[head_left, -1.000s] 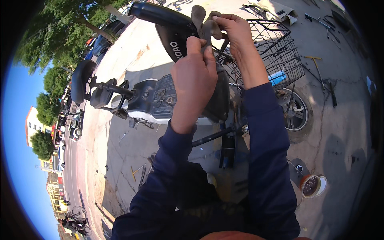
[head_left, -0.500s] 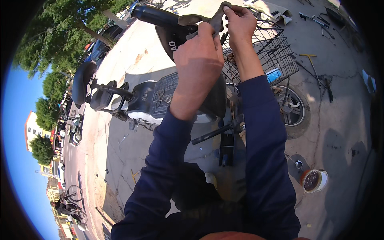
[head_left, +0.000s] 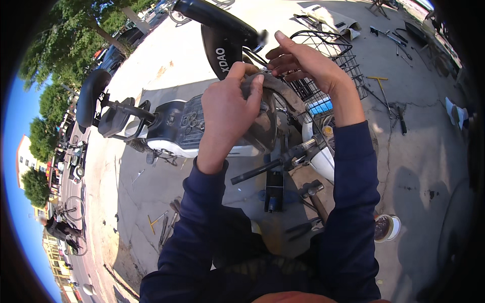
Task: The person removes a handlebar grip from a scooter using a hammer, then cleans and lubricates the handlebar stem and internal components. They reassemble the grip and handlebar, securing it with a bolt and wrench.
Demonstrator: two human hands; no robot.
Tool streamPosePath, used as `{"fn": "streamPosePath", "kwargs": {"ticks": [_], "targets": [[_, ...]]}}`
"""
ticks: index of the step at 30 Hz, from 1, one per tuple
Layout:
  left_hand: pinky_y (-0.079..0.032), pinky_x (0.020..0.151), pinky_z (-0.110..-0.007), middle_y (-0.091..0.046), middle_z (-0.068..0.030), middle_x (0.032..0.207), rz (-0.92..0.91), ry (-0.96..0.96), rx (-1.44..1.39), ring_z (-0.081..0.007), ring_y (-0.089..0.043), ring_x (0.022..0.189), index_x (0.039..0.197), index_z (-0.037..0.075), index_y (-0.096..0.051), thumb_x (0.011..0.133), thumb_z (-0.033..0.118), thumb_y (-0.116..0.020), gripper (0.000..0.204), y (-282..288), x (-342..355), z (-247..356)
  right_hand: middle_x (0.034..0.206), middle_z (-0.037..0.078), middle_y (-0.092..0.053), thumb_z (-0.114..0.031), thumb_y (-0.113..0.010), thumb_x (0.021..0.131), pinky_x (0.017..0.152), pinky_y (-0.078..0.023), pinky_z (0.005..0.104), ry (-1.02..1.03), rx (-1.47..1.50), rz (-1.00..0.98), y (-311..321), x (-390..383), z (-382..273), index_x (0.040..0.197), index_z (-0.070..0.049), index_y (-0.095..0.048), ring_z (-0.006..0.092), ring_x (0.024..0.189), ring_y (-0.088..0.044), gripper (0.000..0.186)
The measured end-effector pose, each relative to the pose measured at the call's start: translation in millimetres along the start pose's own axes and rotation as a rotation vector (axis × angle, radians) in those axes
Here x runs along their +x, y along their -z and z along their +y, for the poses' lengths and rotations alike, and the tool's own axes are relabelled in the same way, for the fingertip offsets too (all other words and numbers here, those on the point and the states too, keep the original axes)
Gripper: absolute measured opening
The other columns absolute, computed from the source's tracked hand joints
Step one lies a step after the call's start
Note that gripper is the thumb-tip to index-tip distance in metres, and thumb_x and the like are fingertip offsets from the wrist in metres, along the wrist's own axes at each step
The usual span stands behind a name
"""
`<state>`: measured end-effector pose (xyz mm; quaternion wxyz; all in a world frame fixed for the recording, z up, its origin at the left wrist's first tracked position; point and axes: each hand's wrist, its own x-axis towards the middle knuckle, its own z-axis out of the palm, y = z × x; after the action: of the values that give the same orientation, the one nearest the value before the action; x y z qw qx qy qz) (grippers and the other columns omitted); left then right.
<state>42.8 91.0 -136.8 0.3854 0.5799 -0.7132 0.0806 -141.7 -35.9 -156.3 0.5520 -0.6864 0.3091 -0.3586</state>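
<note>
My left hand [head_left: 227,108] is closed, thumb uppermost, on a dusty grey-brown piece [head_left: 287,92] that looks like a rag or flexible strip; its exact kind is unclear. The piece curves away to the right over the front of an electric scooter. My right hand [head_left: 310,63] hovers above it, fingers apart and holding nothing. Just beyond my hands are the scooter's black handlebar grip [head_left: 214,20] and a black panel [head_left: 217,50] with pale lettering. A black wire basket [head_left: 353,65] lies behind my right wrist.
The scooter's footboard [head_left: 189,118] bears several small rings, with its seat [head_left: 93,96] at left. A hammer [head_left: 313,189] is below my hands. Tools, including a yellow T-handle [head_left: 378,79], lie on the right. A tub of dark stuff [head_left: 384,228] stands lower right. A cyclist [head_left: 58,227] is far left.
Both hands have come down toward me from the upper handlebar. My right hand has let go of the grey-brown piece and spread its fingers; the left still holds it. The view has shifted.
</note>
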Motion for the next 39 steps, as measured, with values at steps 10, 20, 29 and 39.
{"fn": "streamPosePath", "kwargs": {"ticks": [10,20,29,39], "targets": [[-0.052,0.057,-0.037,-0.072,-0.0105,0.07,0.202,0.087,-0.328,-0.028,-0.071,0.061,0.098,0.007,-0.07,0.094,0.023,-0.072,0.016,-9.7,18.3,-3.4,0.088,0.001,-0.07,-0.023,-0.079,0.093,0.076,-0.058,0.0272,0.074,0.254,-0.036,19.9,-37.8,-2.8,0.116,-0.004,-0.069,0.0101,0.078,-0.067,0.032],[-0.054,0.061,-0.041,-0.071,-0.0131,0.07,0.257,0.149,-0.29,-0.034,-0.071,0.064,0.095,0.003,-0.066,0.097,0.026,-0.069,0.023,-36.4,32.5,-19.5,0.084,0.007,-0.07,-0.013,-0.086,0.083,0.065,-0.054,0.0296,0.246,0.531,0.506,-11.2,59.8,-22.3,0.098,0.005,-0.073,0.0144,0.069,-0.063,0.027],[-0.052,0.064,-0.044,-0.07,-0.0196,0.075,0.08,0.11,-0.063,-0.0404,-0.07,0.072,0.092,0.0,-0.068,0.096,0.03,-0.071,0.03,-21.4,28.9,-3.8,0.084,0.009,-0.071,-0.019,-0.086,0.083,0.059,-0.053,0.0288,0.127,0.159,0.527,-5.8,94.7,-21.4,0.096,0.005,-0.072,0.0152,0.065,-0.067,0.031],[-0.051,0.063,-0.044,-0.065,-0.0191,0.066,-0.225,0.271,-0.43,-0.0379,-0.067,0.067,0.094,0.0,-0.071,0.099,0.033,-0.066,0.034,-18.2,28.2,-29.1,0.083,0.01,-0.072,-0.018,-0.086,0.082,0.059,-0.054,0.0319,0.177,0.268,0.4,-6.3,81.1,-9.0,0.095,0.007,-0.072,0.016,0.067,-0.067,0.032]]}}
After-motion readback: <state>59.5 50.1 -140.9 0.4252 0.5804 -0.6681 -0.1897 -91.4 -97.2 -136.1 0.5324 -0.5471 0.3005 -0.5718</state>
